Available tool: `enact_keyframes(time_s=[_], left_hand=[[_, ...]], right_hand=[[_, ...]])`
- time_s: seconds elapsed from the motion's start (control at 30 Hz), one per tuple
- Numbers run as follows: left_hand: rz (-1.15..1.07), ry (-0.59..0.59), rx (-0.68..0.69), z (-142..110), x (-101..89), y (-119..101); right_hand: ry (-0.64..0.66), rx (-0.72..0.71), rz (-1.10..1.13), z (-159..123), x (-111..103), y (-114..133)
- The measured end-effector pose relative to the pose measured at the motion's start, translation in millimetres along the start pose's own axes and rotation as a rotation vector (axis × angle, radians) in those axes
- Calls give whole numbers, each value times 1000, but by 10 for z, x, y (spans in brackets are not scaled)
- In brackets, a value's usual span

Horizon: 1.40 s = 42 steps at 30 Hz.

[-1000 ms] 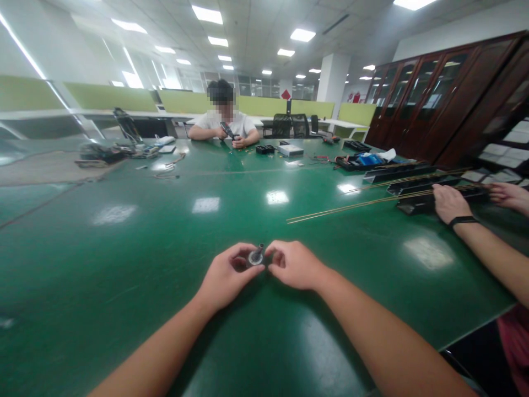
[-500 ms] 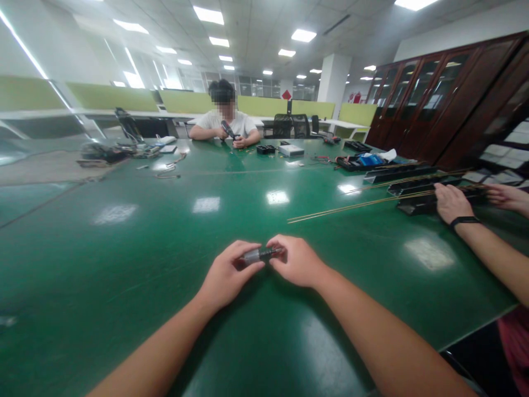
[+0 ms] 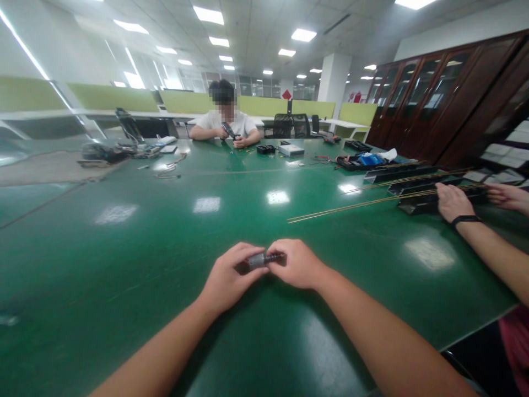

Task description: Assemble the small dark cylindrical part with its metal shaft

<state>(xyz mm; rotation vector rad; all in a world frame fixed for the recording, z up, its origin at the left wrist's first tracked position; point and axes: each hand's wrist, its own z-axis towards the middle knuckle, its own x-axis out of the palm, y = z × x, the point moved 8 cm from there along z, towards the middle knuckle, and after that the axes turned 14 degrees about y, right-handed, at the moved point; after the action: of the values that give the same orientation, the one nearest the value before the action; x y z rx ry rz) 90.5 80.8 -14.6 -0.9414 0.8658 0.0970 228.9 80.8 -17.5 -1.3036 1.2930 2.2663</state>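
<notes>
The metal part [image 3: 257, 261] is now lying sideways over the green table [image 3: 165, 237], letting both hands share it: the left hand [image 3: 223, 278] is gripping its body, the right hand [image 3: 300, 266] pinching its dark end.

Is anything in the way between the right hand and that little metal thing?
No, nothing that I can see. The right hand is already around the metal thing's dark, narrow end; the left hand holds its grey end.
</notes>
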Motion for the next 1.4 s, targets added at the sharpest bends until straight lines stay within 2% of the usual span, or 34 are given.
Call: enact_keyframes(time_s=[0.3,0.6,1.4], left_hand=[[-5,-80,-9,-37,-36,-6],[8,-76,-29,-35,-57,-15],[76,-98,-58,-47,-102,6]], right_hand=[[10,-42,-3,-7,-7,34],[34,-28,1,-1,-8,30],[-2,-1,-8,-9,-68,-12]])
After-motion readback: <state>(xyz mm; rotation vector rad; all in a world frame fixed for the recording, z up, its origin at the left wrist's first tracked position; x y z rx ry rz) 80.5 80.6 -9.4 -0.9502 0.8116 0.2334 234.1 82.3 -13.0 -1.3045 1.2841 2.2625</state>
